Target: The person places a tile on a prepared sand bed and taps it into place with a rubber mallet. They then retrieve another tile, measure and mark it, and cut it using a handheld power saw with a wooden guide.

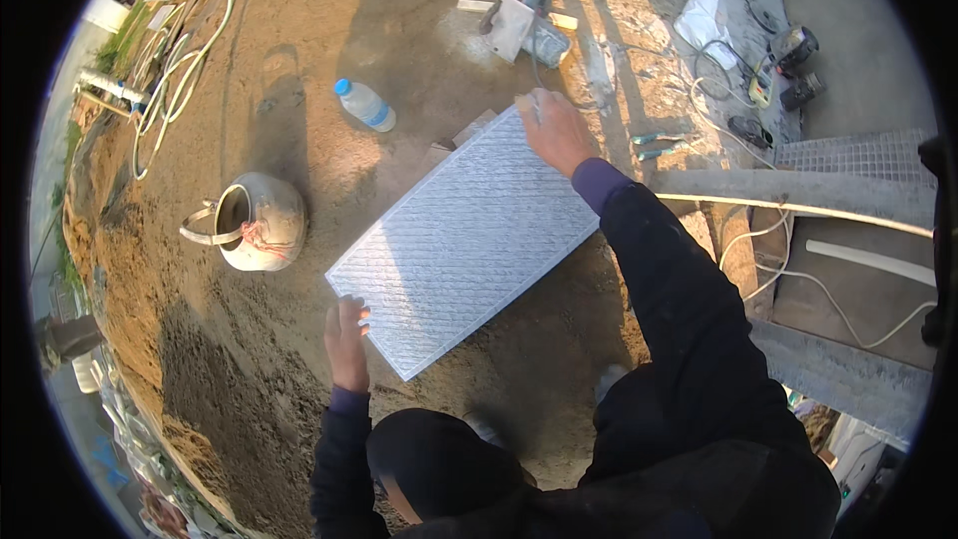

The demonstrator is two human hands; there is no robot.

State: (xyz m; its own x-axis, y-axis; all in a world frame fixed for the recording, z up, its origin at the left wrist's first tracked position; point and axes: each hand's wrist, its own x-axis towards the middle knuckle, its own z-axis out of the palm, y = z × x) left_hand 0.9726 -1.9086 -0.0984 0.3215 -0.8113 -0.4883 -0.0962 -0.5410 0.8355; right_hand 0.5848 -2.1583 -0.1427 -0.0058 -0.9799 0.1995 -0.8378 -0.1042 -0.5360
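A large rectangular light-grey tile with a ridged face lies slantwise in front of me, its far end toward the upper right. My right hand is closed over the far corner of this tile, arm stretched out. At the near left end, my left hand has its fingers bent against the short edge, gripping it. Some brownish pieces show at the far long edge; what else lies beneath is hidden.
Beyond the tile lies a plastic bottle with a blue cap. A battered metal kettle is on the dirt at left. A power tool rests farther off. Green-handled pliers, cables and a metal beam are at right. A hose coils far left.
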